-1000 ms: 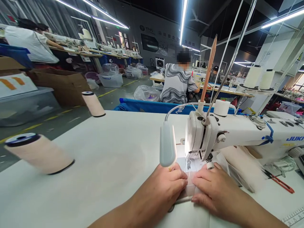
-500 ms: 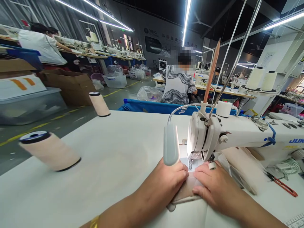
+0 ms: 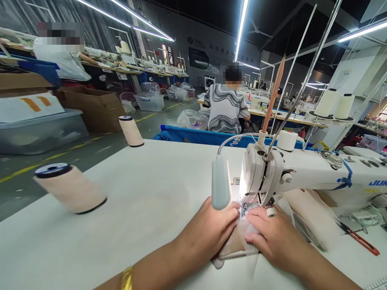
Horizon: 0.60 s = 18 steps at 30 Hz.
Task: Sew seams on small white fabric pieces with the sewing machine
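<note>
A thin, see-through white fabric (image 3: pixel 249 233) lies under the presser foot (image 3: pixel 242 210) of a white sewing machine (image 3: pixel 305 167). My left hand (image 3: pixel 213 229) grips its left side, fingertips close beside the foot and partly behind the lamp. On the right side, my right hand (image 3: pixel 272 235) holds the same fabric, with the thumb apart from the fingers and pressed down on it. A beige patch shows through between the hands. The grey lamp (image 3: pixel 221 183) on a bendy metal neck hangs just above my left hand.
Two beige thread cones (image 3: pixel 71 188) stand on the white table (image 3: pixel 145 233) at left. Right of my right hand lie folded beige fabric (image 3: pixel 308 213) and red-handled snips (image 3: pixel 359 238). A co-worker (image 3: pixel 226 106) sits ahead with their back to me, beyond a blue cloth trough (image 3: pixel 193 135).
The whole view has shifted slightly to the left, so things appear a little further right. Both hands stay beside the presser foot; the sheer fabric between them has moved slightly.
</note>
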Motion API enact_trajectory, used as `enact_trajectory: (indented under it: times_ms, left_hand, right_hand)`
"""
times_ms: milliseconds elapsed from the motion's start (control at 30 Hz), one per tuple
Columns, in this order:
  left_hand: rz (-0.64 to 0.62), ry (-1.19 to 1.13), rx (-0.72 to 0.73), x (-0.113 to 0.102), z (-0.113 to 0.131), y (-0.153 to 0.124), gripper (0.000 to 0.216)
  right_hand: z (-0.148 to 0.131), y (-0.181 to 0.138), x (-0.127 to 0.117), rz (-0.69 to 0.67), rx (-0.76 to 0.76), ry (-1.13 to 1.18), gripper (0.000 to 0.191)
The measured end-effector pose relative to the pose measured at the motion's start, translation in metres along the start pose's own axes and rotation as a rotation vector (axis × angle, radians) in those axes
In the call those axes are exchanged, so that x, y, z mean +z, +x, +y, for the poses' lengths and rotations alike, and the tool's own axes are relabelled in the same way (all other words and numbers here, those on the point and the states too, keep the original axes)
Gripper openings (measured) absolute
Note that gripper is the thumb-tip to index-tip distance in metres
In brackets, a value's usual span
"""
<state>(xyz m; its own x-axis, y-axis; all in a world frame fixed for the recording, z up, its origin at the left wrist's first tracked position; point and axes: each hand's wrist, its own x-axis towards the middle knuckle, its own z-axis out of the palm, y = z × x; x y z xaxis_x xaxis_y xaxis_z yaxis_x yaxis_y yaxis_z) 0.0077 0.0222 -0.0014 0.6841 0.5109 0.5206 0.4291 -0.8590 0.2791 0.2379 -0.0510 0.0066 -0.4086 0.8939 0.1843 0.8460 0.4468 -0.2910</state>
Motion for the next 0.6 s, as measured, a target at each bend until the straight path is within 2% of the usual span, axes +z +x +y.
enact_trajectory:
  times_ms: [100,200,333,400,500,600]
  left_hand:
    - [-0.051,0.002,-0.092,0.007,-0.004,-0.005,0.020]
    - [-0.070,0.029,-0.120,0.015,-0.007,-0.009,0.025]
    - [-0.027,0.138,-0.101,0.020,-0.002,-0.015,0.015]
    - [0.009,0.135,-0.056,0.019,0.003,-0.019,0.024]
    - [0.003,0.002,0.043,0.013,0.008,-0.023,0.028]
    - [0.000,-0.108,0.051,0.004,0.005,-0.019,0.023]
  right_hand:
    - [0.001,-0.001,0.000,0.003,-0.002,-0.007,0.021]
    - [0.003,-0.004,0.001,0.051,-0.039,-0.032,0.024]
    - [0.005,-0.007,-0.001,0.164,-0.118,-0.055,0.023]
    - [0.005,-0.007,-0.002,0.218,-0.159,-0.049,0.019]
    - [0.003,-0.006,-0.003,0.251,-0.209,-0.047,0.012]
    - [0.002,-0.005,0.000,0.218,-0.230,-0.050,0.014]
